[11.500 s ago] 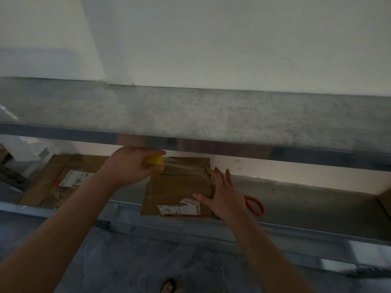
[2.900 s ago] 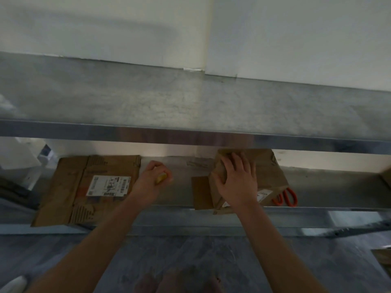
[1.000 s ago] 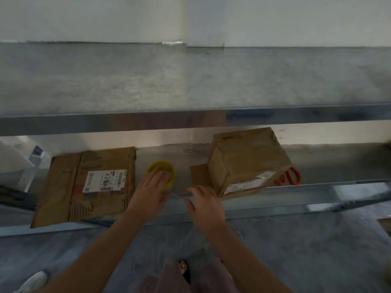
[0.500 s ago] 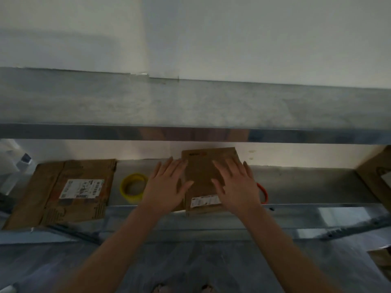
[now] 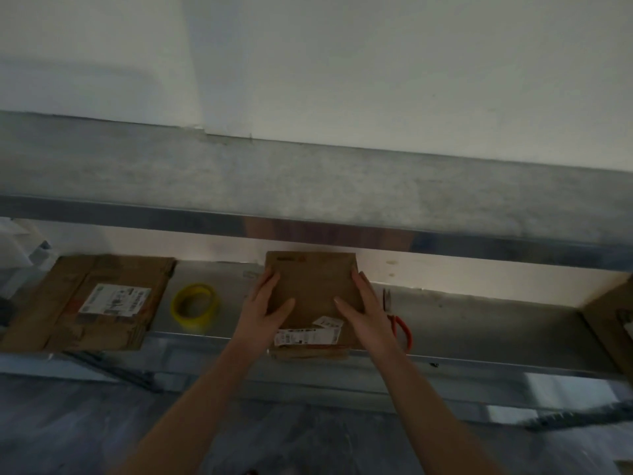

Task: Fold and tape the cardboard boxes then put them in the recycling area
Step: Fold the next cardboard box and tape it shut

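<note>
We swap taping for lifting.
Our left hand (image 5: 263,311) and right hand (image 5: 364,311) now clasp the box (image 5: 313,286) on the shelf (image 5: 479,323), thumbs on top; the tape roll (image 5: 194,306) lies released at its 9 o'clock. Taping looks done; carrying comes next.

Left hand (image 5: 262,315), right hand (image 5: 370,315): both bare. Left forearm (image 5: 205,389) and right forearm (image 5: 421,389): bare down to the lower edge of view, slim. Dim light; finer detail not resolvable.
</note>
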The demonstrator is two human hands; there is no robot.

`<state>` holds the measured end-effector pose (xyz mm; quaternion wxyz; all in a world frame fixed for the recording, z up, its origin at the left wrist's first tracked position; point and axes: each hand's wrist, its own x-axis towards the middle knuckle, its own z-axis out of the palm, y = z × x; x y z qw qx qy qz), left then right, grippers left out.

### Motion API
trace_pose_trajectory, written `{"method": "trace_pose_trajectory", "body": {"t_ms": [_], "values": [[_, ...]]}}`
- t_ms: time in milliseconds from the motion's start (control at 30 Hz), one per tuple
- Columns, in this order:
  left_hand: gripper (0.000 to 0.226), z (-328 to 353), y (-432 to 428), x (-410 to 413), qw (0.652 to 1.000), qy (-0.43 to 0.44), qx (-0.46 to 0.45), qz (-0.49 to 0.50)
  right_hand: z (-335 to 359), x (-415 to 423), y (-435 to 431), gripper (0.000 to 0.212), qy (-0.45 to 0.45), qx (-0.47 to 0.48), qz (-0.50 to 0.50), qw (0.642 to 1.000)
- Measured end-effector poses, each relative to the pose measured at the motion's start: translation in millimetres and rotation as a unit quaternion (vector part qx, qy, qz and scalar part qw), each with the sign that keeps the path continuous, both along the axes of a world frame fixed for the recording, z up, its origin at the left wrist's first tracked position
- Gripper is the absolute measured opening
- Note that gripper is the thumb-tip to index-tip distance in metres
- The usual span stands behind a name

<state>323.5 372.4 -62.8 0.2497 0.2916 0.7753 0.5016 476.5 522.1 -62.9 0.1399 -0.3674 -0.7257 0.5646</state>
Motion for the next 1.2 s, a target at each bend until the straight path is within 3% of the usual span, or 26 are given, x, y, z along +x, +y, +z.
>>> {"method": "trace_pose_trajectory", "body": {"t_ms": [100,200,267,367,433,500,600,767,933,1033,1200], "values": [[0.044,0,-10,-9,1.0,0.019,-0.01,-0.011,3,4,12,0.075,0.013,-0.03,0.037,0.999],[0.028,7,-14,-32,0.992,0.116,-0.055,-0.011,10,8,22,0.075,0.017,-0.047,0.07,0.996],[0.048,16,-10,-55,0.986,0.124,-0.091,-0.067,13,10,16,0.076,-0.037,0.038,0.06,0.997],[0.08,27,-2,-74,0.972,0.019,-0.131,-0.194,5,13,-22,0.087,-0.065,0.135,-0.135,0.979],[0.085,25,-1,-73,0.972,-0.005,-0.12,-0.205,-1,11,-52,0.084,0.008,0.031,-0.229,0.973],[0.091,22,-5,-69,0.978,0.01,-0.111,-0.178,-2,4,-72,0.079,0.096,-0.074,-0.25,0.961],[0.097,15,-21,-57,0.982,0.033,-0.123,-0.138,8,-5,-84,0.083,0.159,-0.086,-0.224,0.958],[0.109,6,-56,-37,0.989,0.014,-0.089,-0.113,23,-10,-93,0.1,0.036,-0.069,-0.125,0.989],[0.105,-2,-78,-33,0.993,0.06,-0.048,-0.094,31,-11,-87,0.093,0.048,-0.022,-0.045,0.998],[0.087,-4,-73,-21,0.991,0.103,-0.004,-0.083,37,-21,-77,0.078,0.048,0.017,0.001,0.999],[0.093,-9,-57,-10,0.995,0.098,-0.002,0.016,33,-23,-55,0.059,0.115,-0.046,0.014,0.992]]}}
